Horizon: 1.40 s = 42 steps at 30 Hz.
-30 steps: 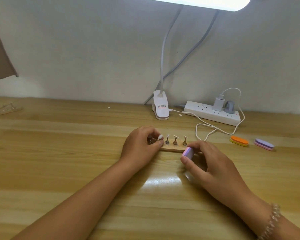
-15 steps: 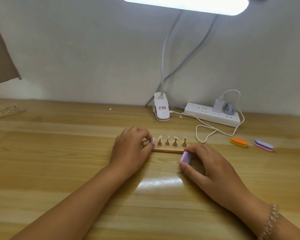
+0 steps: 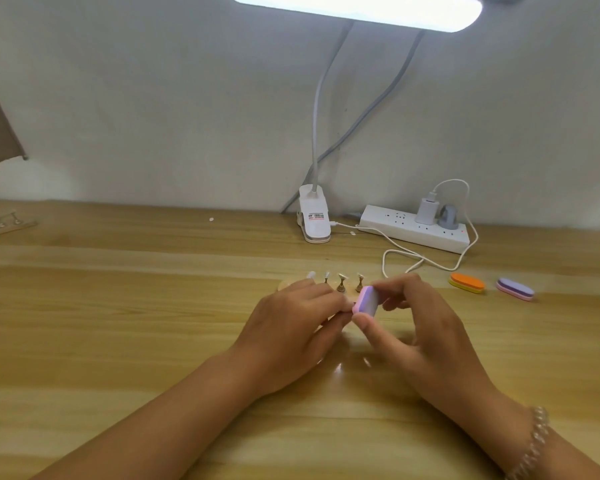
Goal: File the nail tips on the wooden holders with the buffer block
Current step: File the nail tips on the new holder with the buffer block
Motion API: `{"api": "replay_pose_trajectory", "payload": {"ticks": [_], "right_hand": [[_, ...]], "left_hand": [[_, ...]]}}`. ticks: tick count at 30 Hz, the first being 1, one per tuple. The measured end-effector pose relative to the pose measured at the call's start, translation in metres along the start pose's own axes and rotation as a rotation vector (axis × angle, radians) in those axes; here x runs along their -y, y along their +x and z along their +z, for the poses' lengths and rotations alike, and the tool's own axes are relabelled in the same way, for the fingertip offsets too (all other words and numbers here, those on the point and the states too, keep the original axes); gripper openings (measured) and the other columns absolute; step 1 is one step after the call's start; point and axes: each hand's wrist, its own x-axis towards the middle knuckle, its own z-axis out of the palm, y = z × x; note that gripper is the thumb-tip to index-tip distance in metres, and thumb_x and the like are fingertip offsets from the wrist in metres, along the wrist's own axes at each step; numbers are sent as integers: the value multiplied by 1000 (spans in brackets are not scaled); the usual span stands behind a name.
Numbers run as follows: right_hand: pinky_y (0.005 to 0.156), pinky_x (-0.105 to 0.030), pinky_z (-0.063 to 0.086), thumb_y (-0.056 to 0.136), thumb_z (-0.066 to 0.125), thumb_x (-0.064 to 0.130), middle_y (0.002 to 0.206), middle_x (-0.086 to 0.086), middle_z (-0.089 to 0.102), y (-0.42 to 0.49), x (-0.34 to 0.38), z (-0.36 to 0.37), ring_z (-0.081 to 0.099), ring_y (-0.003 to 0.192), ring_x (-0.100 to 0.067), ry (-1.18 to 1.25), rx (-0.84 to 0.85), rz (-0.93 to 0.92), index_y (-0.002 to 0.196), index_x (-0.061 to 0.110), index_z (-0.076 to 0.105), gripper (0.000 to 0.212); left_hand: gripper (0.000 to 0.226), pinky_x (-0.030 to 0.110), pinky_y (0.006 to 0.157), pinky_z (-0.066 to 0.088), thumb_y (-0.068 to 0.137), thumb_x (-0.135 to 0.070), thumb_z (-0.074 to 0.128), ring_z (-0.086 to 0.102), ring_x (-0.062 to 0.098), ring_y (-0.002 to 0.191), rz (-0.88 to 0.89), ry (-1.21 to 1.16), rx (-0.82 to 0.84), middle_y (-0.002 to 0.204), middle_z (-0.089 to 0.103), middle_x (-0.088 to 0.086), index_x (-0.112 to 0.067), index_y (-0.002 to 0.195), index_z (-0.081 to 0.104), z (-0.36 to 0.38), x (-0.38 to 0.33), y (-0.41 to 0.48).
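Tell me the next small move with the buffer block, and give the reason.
Probably a short stroke of the buffer block across whatever the left hand holds up to it. The right hand pinches the block with its face meeting the left hand's curled fingers, which likely present a nail tip, though that is hidden. Other nail tips stand on the wooden holder behind.

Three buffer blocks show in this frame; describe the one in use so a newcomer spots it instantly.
From the white power strip by the wall, come toward the camera to the middle of the wooden table. The buffer block in use is the pink-and-lilac one pinched in the right hand, beside the left hand. The orange block and purple block lie untouched further right.
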Motion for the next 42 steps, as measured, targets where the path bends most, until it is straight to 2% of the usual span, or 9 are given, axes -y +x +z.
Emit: {"api": "replay_pose_trajectory", "payload": {"ticks": [6,8,13,20,23,30,34,39,42], "right_hand": [[69,-32,51,80,67,50,92,13,57,-4,1,5,57,81,-8,-84,59,-120,101,22,56,37],[68,-32,49,78,66,54,88,14,56,-4,0,4,56,80,-7,-59,34,-68,99,22,55,40],[66,-35,52,79,64,56,90,15,59,-3,0,4,59,79,-8,-34,48,-39,101,20,58,43],[68,-41,54,80,67,59,88,13,64,0,3,-2,62,81,-13,79,22,108,99,22,60,42],[66,-40,53,79,61,56,91,13,64,0,4,-1,61,81,-13,80,22,136,101,25,60,38],[73,-37,54,77,57,59,93,18,63,2,-6,-4,61,84,-8,64,49,258,102,32,58,37],[80,-27,49,82,58,55,97,20,58,0,-5,-2,57,95,-1,-54,123,214,105,31,58,33],[89,-29,47,87,61,47,106,17,56,1,-10,-3,54,104,-1,-88,143,270,110,28,57,30],[86,-28,46,88,60,47,105,18,56,1,-9,-1,55,101,-3,-106,158,286,108,30,55,27]], "left_hand": [[19,31,81,50,97,-27,54,59,16,81,-50,-99,-8,92,69,-8,-17,99,71,0,4,0],[22,26,74,45,97,-30,51,57,14,80,-26,-60,-10,88,66,-9,-19,98,70,0,1,0],[24,23,86,44,97,-30,49,57,14,80,-18,-25,-41,88,66,-8,-19,97,70,0,1,0],[24,25,67,44,98,-29,47,54,13,81,56,25,-46,86,64,-8,-19,96,69,0,0,0],[21,23,79,47,98,-29,51,56,12,81,49,-7,-79,86,65,-10,-20,96,70,2,2,0],[7,39,80,55,95,-20,64,66,4,83,-398,-326,-369,88,73,-13,-21,92,71,-3,26,9],[8,40,88,55,92,-16,67,69,1,88,-606,-443,-310,91,74,-13,-24,89,68,-3,38,9],[1,28,86,49,89,-26,70,65,1,99,-660,-318,-191,95,72,-17,-27,89,70,1,39,9],[6,34,94,48,87,-30,72,64,9,105,-682,-272,-115,105,71,-14,-25,91,71,2,40,9]]}}
